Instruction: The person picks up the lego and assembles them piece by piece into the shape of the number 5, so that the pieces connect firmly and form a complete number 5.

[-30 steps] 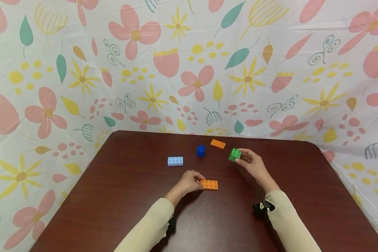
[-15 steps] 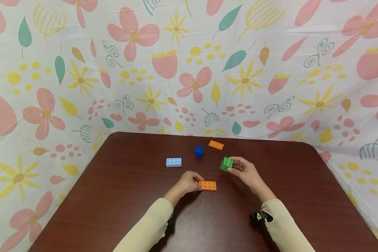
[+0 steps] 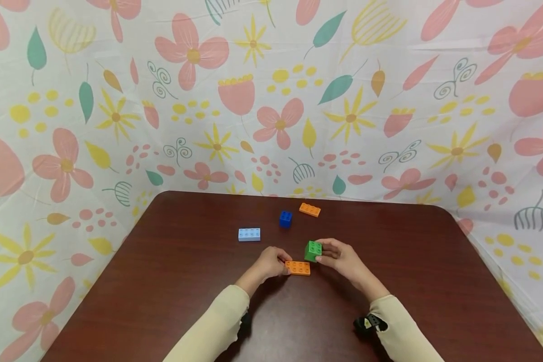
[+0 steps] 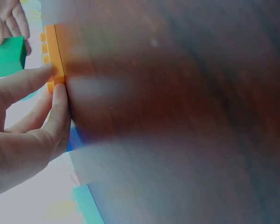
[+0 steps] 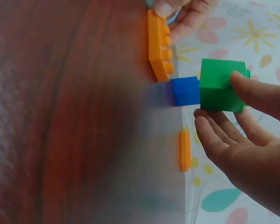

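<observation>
My left hand (image 3: 270, 262) pinches the left end of a flat orange toy brick (image 3: 300, 268), which lies studs up on the table. In the left wrist view, thumb and fingers grip the end of this orange brick (image 4: 56, 51). Just above and to the right of it, my right hand (image 3: 342, 259) holds a green toy brick (image 3: 313, 251) between thumb and fingers, raised off the tabletop with its studs up. The right wrist view shows the thumb on one face of the green brick (image 5: 219, 84) and fingers at the opposite side.
Farther back on the dark brown table (image 3: 185, 281) lie a light blue brick (image 3: 249, 234), a small dark blue brick (image 3: 285, 219) and another flat orange brick (image 3: 309, 209). A flower-printed cloth (image 3: 271, 90) hangs behind the table and along its sides.
My right hand has carried the green brick leftward and nearer, from the right of the table to beside the flat orange brick. The left hand keeps its hold in place.
</observation>
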Available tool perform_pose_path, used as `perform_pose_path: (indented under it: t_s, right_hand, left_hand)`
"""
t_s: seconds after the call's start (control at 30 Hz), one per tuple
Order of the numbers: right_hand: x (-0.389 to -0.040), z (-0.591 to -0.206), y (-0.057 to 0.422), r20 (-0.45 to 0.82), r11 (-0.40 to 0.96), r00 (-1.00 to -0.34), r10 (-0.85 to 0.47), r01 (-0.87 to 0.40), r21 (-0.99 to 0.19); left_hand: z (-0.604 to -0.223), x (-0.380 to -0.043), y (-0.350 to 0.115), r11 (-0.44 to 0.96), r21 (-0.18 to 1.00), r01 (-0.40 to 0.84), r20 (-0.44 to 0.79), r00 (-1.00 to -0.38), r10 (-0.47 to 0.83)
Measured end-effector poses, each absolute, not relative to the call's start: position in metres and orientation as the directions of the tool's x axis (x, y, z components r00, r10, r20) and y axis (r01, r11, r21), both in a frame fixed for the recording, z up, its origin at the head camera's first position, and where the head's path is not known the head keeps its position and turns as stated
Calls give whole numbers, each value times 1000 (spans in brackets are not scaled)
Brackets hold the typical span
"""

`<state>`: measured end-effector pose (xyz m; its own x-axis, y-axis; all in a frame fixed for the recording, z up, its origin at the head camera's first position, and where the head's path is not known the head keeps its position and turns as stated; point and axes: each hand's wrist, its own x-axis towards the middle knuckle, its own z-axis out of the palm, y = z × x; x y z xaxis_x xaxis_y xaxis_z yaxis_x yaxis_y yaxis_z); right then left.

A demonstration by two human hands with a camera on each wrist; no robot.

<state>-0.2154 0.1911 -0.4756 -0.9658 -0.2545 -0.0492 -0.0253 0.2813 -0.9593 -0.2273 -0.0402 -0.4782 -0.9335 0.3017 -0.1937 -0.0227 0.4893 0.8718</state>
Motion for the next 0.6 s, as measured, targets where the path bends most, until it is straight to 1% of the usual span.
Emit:
perform_pose_path:
  t_s: [0.13, 0.3, 0.6]
  right_hand:
    - [-213, -478, 188, -76, 290, -957, -281, -9, -957]
    - [-210, -477, 185, -86, 268, -937, -338, -9, -963]
    - [-209, -480, 182, -125, 281, -924, -362, 20, -959]
  left_hand:
    - [-478, -228, -39, 490, 871, -21, -192, -934, 301]
    - [-476, -227, -39, 485, 874, -41, -209, -932, 297]
    - [-476, -227, -38, 481, 875, -50, -211, -935, 286]
